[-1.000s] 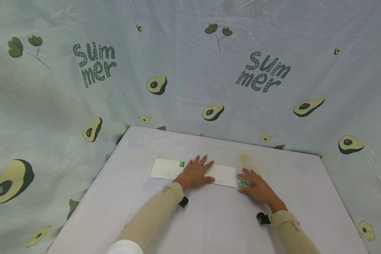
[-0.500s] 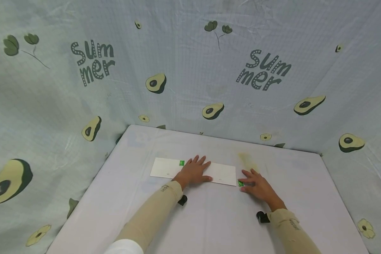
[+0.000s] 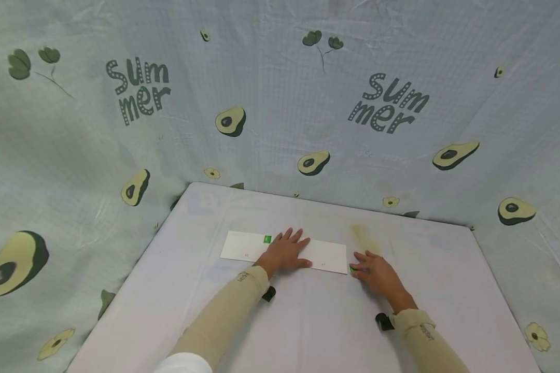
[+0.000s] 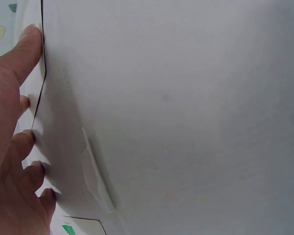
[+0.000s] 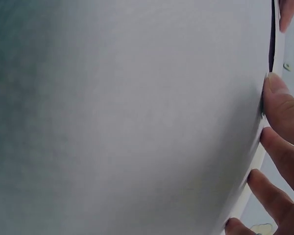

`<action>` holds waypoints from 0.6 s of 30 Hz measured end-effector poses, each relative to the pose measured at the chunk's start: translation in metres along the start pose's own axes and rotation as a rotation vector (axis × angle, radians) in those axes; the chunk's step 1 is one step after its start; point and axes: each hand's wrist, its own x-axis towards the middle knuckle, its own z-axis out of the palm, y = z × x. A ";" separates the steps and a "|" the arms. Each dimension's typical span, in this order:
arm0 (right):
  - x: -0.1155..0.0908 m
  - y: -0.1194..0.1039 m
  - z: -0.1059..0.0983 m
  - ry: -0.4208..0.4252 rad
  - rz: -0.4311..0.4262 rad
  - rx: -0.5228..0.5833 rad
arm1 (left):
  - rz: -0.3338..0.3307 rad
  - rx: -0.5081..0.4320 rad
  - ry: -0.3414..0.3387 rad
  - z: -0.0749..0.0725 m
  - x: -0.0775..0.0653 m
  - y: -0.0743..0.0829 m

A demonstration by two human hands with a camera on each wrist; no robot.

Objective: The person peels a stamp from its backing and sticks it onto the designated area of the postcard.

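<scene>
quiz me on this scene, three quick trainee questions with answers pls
1. Multiple choice: What is at the fingertips of the right hand in the head view?
A) a pen
B) a small green piece
C) a cup
2. True or false: In the head view, white paper shows on both sides of the left hand.
3. Fill in the blank: The word printed on the cloth backdrop is ____.

Key: 1. B; 2. True; 3. summer
</scene>
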 end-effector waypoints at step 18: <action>0.001 -0.008 -0.006 0.047 -0.007 0.052 | 0.015 -0.008 0.019 -0.001 -0.004 0.001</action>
